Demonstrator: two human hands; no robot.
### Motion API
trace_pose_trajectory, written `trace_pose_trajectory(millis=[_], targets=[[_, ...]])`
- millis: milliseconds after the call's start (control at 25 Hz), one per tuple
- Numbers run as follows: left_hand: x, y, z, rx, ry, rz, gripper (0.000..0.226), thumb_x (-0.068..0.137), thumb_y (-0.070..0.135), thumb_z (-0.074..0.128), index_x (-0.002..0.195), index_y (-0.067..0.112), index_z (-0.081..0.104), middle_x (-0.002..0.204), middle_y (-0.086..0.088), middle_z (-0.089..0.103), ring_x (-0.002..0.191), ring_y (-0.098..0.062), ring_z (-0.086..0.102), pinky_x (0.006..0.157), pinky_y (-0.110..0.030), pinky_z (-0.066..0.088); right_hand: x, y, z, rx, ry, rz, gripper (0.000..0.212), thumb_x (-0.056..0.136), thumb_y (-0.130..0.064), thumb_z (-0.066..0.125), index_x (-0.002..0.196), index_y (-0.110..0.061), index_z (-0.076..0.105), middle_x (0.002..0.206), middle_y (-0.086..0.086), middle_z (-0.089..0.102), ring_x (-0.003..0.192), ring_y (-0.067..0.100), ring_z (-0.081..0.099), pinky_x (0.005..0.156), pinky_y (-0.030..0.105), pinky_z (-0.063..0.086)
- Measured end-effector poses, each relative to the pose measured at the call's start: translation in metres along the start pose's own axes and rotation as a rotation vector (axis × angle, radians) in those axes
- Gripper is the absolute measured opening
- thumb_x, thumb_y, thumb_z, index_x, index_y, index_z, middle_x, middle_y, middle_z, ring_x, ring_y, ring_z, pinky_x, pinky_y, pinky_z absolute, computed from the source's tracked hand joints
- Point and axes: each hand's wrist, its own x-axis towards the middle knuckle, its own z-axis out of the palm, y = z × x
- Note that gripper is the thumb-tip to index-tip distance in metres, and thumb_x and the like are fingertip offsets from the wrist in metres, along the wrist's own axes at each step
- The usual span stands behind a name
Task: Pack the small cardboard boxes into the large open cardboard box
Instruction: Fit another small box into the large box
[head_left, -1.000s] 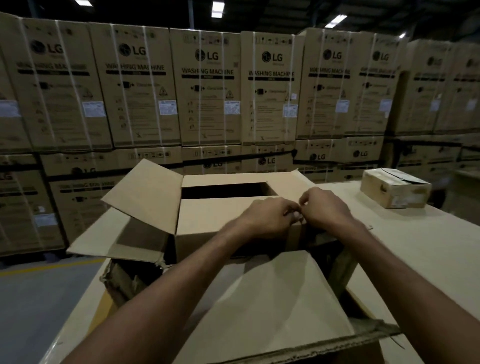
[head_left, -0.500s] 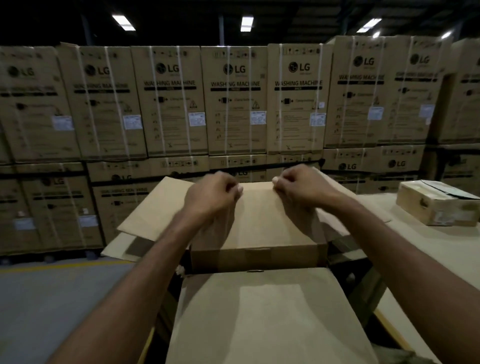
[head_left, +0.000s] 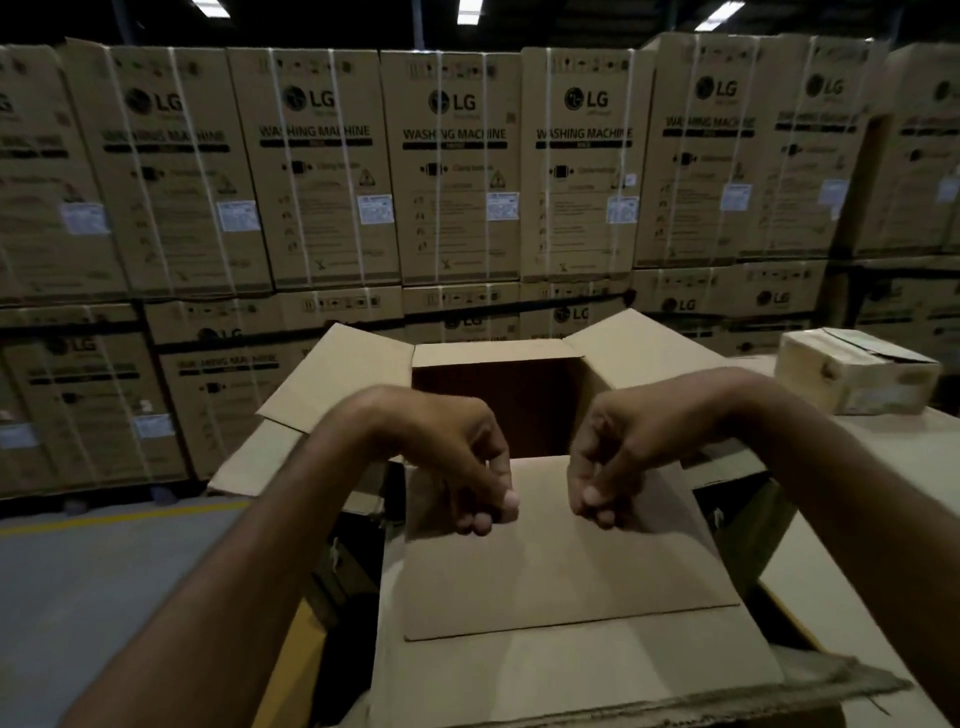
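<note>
My hands are at the big open box (head_left: 358, 379); the small box (head_left: 857, 371) is off to the right.
My left hand (head_left: 447, 457) and right hand (head_left: 628, 452) are curled over the near flap (head_left: 561, 566). I cannot tell if they pinch it. The small box sits on the table (head_left: 924, 436), upper right, closest to my right hand.

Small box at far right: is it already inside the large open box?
No, the small box sits on the table to the right of the large open box, outside it.
</note>
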Motion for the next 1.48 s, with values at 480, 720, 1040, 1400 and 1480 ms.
trace_pose_trajectory(millis=[480,720,1040,1400,1480], targets=[[0.142,-0.082,-0.074,0.429,0.241,-0.451,0.074,0.085,0.043,0.077,0.149,0.025,0.042,0.152,-0.003,0.045,0.135,-0.029,0.047,0.109,-0.046,0.044,0.17,0.059,-0.067,-0.547,0.373,0.269,0.089,0.093,-0.029,0.067,0.163,-0.023,0.013,0.164,0.01,0.025,0.148,0.031,0.031,0.118,0.046,0.032],[0.173,-0.085,-0.138,0.609,0.629,-0.369,0.087,0.095,0.042,0.063,0.162,0.028,0.01,0.167,-0.004,0.016,0.151,-0.029,0.022,0.12,-0.053,0.022,0.204,0.074,-0.131,-0.767,0.653,0.167,0.096,0.095,-0.04,0.061,0.163,-0.019,-0.003,0.171,0.008,0.001,0.156,0.03,0.006,0.122,0.054,0.019],[0.218,-0.146,-0.153,0.518,0.706,-0.38,0.05,0.107,0.041,0.039,0.156,0.037,0.029,0.157,0.0,0.043,0.137,-0.025,0.046,0.109,-0.052,0.042,0.266,0.114,-0.152,-0.595,0.712,0.153,0.061,0.096,-0.028,0.062,0.15,-0.024,0.035,0.146,0.005,0.051,0.129,0.025,0.052,0.108,0.047,0.045],[0.216,-0.144,-0.153,0.477,0.64,-0.437,0.073,0.103,0.037,0.053,0.162,0.032,0.009,0.169,-0.001,0.014,0.154,-0.029,0.017,0.119,-0.061,0.025,0.264,0.113,-0.148,-0.629,0.697,0.211,0.076,0.095,-0.035,0.064,0.157,-0.025,0.023,0.158,0.008,0.035,0.145,0.03,0.033,0.119,0.059,0.027],[0.196,-0.14,-0.147,0.454,0.546,-0.462,0.089,0.1,0.03,0.059,0.162,0.031,-0.005,0.17,-0.001,-0.007,0.156,-0.032,-0.003,0.123,-0.061,0.015,0.244,0.108,-0.135,-0.676,0.716,0.288,0.087,0.092,-0.042,0.067,0.161,-0.026,0.016,0.165,0.01,0.021,0.152,0.034,0.017,0.119,0.068,0.016]])
